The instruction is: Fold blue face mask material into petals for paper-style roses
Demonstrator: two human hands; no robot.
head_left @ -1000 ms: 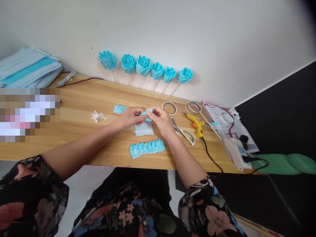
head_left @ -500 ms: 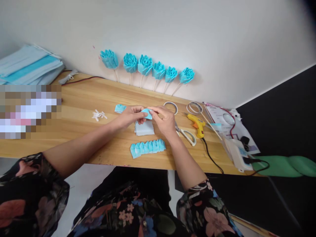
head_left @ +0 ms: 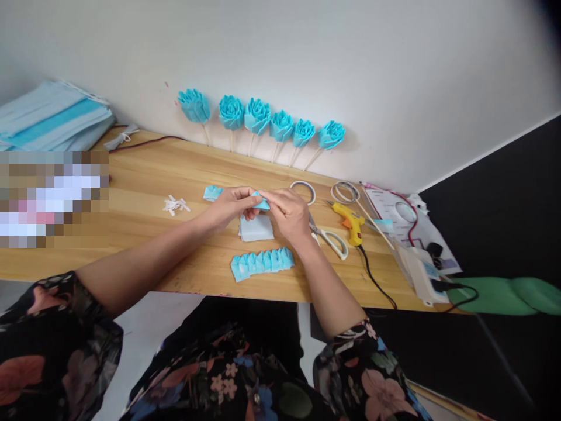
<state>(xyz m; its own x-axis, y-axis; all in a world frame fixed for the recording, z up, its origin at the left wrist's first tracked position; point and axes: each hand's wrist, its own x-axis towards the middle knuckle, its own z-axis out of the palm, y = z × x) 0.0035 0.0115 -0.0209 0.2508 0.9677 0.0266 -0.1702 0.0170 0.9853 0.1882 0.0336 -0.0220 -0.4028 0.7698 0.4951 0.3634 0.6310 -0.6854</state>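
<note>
Between my two hands is a small folded piece of blue mask fabric (head_left: 262, 202), its upper part coming to a point. My left hand (head_left: 235, 203) pinches it from the left with thumb and fingers. From the right, the fingertips of my right hand (head_left: 289, 210) press on its edge. Just below lies a stack of pale fabric squares (head_left: 256, 228), partly hidden by my fingers. Nearer me is a row of overlapping folded blue pieces (head_left: 262, 263). One more folded blue piece (head_left: 213, 193) lies beyond my left wrist.
Several blue fabric flowers on sticks (head_left: 258, 116) lean on the wall. To the right are scissors (head_left: 333, 242), tape rolls (head_left: 345, 191), a yellow glue gun (head_left: 349, 222) with cord and a power strip (head_left: 423, 275). White strips (head_left: 176, 204) and stacked face masks (head_left: 52, 117) are at left.
The held blue piece has gone from a rounded top edge to a more pointed fold. My right fingers have shifted slightly and now lie flatter over its edge.
</note>
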